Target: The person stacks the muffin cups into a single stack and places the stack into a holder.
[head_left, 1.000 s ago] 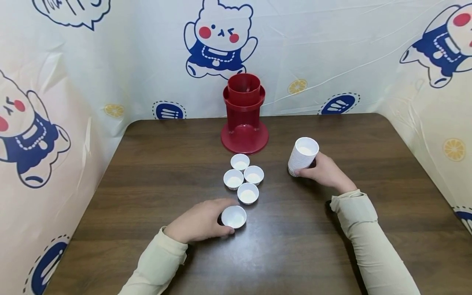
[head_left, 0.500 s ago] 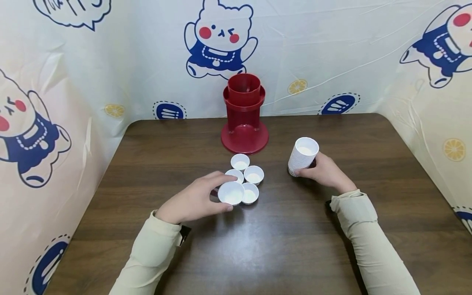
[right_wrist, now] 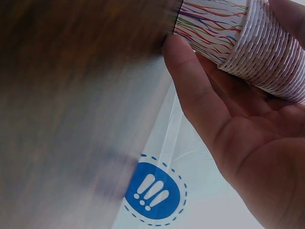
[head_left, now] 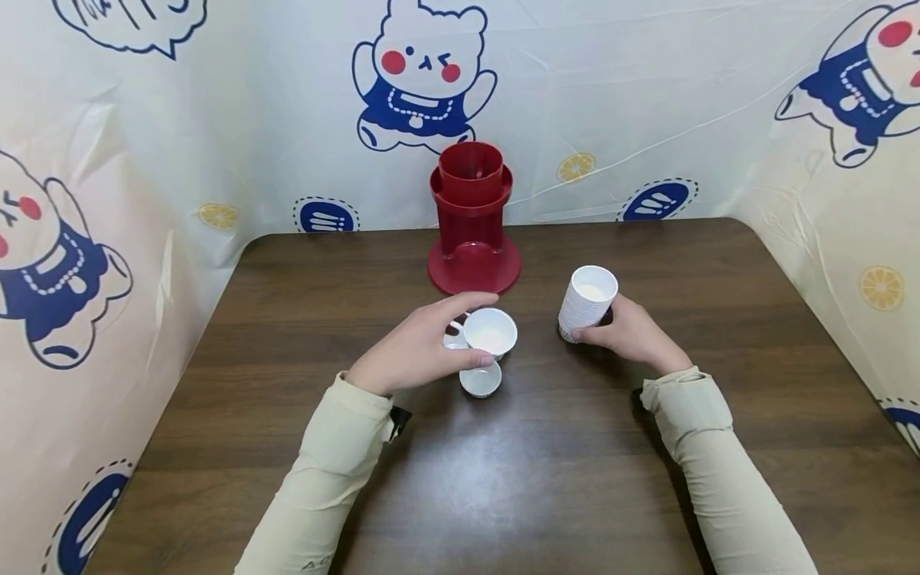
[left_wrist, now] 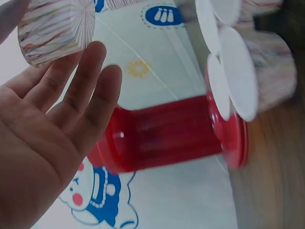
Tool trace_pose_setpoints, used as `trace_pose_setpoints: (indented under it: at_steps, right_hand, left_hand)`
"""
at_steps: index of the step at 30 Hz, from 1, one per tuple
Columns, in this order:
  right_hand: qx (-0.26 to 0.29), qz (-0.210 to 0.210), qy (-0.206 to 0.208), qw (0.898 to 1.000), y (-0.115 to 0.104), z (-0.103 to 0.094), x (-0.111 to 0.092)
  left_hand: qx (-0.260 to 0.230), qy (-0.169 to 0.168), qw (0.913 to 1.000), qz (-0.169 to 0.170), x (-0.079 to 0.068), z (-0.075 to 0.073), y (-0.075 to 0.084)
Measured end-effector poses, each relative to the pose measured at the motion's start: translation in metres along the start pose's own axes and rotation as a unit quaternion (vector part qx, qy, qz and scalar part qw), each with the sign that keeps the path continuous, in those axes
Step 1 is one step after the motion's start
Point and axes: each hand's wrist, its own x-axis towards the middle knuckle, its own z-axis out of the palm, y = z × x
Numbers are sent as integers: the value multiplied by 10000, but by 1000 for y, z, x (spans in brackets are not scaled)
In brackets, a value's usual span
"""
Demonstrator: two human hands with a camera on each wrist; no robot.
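In the head view my left hand [head_left: 420,347] holds a white paper cup [head_left: 491,329] between thumb and fingers, above the small group of cups on the table. The left wrist view shows this cup's streaked side [left_wrist: 57,31] at the fingertips. One standing cup [head_left: 480,381] shows in front of it; the held cup and the hand hide most of the others. My right hand [head_left: 636,334] grips a tall nested stack of paper cups [head_left: 588,303] low down, on the table to the right. Coloured wavy lines mark the stack's bottom cup [right_wrist: 212,24].
Behind the cups, near the table's back edge, stands a red two-tube holder [head_left: 474,224] on a round base. A white cloth printed with cartoon bears [head_left: 424,72] hangs around the brown wooden table [head_left: 546,479].
My left hand has lifted the cup from the front of the group and carried it away from me, then right, over the other cups. The right hand and stack stay in place.
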Motion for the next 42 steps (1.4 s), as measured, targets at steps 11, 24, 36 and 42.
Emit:
trace_pose_setpoints:
  at_steps: [11,24,36,42]
  right_hand:
    - [118,22,-4,9999,-2,-1,0]
    - [250,-46,-102,9996,0,-2,-1]
    - [227,-14,-157,9996,-1,-1,3]
    - [177,-36,-85,9998,0,-3,2]
  left_hand:
    - [-540,321,9977,243,46,17,11]
    - [-747,530,9950,396,101,34,27]
    - [-699,627,9955,135,130,47,28]
    - [-768,434,9961,87,144,54,35]
